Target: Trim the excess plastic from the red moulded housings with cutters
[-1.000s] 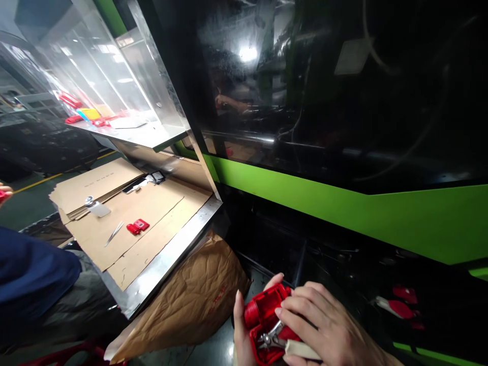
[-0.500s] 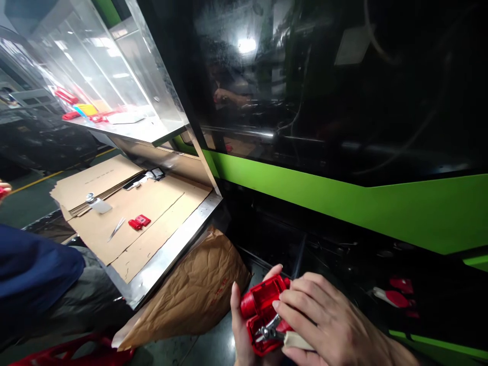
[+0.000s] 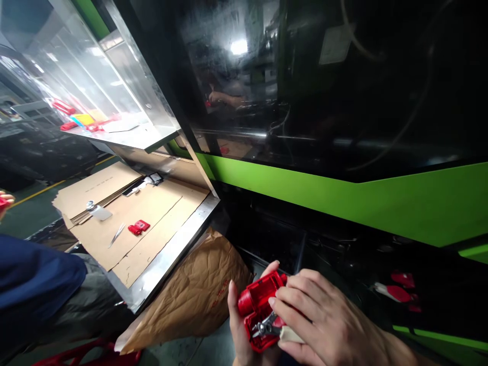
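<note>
Faint dark print ran across the flat cardboard sheet (image 3: 99,185) and red marks sat on the crumpled brown paper bag (image 3: 198,295); neither could be read.

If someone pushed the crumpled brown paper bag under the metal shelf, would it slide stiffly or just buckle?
The brown paper bag would probably buckle: its surface is heavily creased and sagging. It looks light for its bulk, so likely shifts easily. Its top is tucked under the metal shelf, which may snag it.

You have one red plastic housing (image 3: 258,305), one pair of cutters (image 3: 267,325), one brown paper bag (image 3: 194,295), one tweezers (image 3: 116,234), two hands in view
</note>
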A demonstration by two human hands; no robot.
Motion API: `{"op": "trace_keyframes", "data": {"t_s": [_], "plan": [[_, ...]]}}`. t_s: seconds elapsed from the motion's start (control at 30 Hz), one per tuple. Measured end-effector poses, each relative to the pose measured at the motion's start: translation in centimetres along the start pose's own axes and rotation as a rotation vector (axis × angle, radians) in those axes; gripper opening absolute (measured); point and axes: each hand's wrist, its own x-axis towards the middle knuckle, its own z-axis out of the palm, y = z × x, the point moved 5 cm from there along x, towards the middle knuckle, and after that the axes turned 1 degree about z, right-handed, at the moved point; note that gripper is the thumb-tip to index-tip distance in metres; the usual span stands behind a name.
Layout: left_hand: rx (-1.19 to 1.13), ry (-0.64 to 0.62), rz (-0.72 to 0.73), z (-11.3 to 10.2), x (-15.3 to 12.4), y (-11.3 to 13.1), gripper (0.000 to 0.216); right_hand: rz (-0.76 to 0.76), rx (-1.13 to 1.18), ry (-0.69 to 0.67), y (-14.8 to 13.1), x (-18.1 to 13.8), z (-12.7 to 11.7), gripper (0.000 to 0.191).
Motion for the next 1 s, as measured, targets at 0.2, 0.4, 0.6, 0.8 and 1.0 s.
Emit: {"op": "trace_keyframes", "data": {"t_s": [0.2, 0.4, 0.6, 0.8, 1.0], "plan": [[0.001, -0.013, 0.007, 0.2, 0.1, -0.2, 0.076, -0.003, 0.003, 0.014, 0.2, -0.3, -0.3, 0.028], [-0.002, 0.014, 0.018, 0.3, 0.1, -0.5, 0.075, -0.017, 0.013, 0.029, 0.4, -0.1, -0.6, 0.027], [0.024, 0.051, 0.012, 0.2, 0.0, -0.5, 0.075, -0.019, 0.019, 0.019, 0.5, -0.3, -0.4, 0.028], [-0.039, 0.056, -0.011, 0.2, -0.2, -0.7, 0.074, -0.019, 0.026, 0.016, 0.3, -0.2, -0.4, 0.026], [-0.093, 0.087, -0.058, 0.7, -0.4, -1.3, 0.076, -0.043, 0.015, 0.007, 0.1, 0.3, -0.6, 0.025]]}}
